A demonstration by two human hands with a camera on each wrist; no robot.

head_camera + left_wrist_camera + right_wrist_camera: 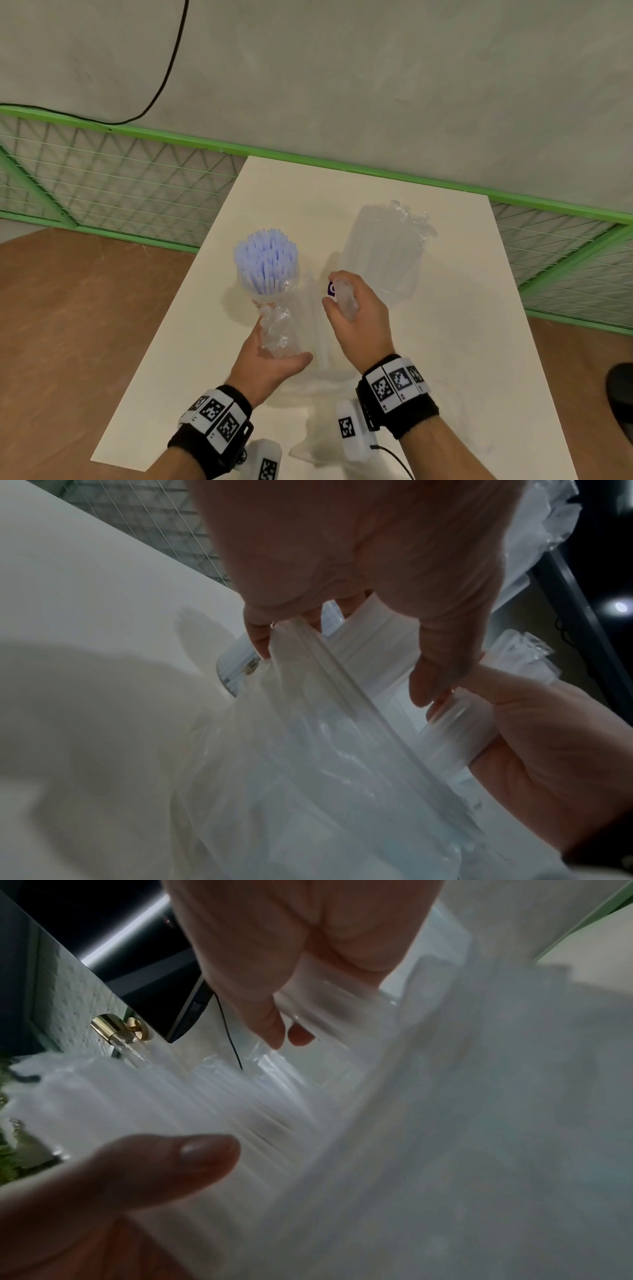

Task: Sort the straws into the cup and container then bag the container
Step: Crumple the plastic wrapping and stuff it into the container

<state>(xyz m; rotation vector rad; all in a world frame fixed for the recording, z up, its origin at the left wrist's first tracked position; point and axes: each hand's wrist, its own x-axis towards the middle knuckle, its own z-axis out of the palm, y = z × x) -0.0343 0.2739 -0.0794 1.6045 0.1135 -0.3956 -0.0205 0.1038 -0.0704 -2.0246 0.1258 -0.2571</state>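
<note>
A clear cup (270, 291) packed with pale blue straws (265, 260) stands left of the table's middle. Behind it to the right stands a clear container (380, 260) with clear wrapped straws (411, 216) sticking out of its top. A clear plastic bag (320, 342) lies between my hands, near the front edge. My left hand (274, 346) grips a crumpled bunch of its film (308, 750). The right hand (349, 308) pinches the bag's other edge (342, 1007), beside a small purple label (331, 288). What the bag holds is unclear.
The white table (462, 342) reaches back to a green wire fence (137, 178) along a grey wall. A black cable (171, 61) hangs on the wall. Brown floor (68, 325) lies to the left, and a dark shoe (621, 387) shows at the right edge.
</note>
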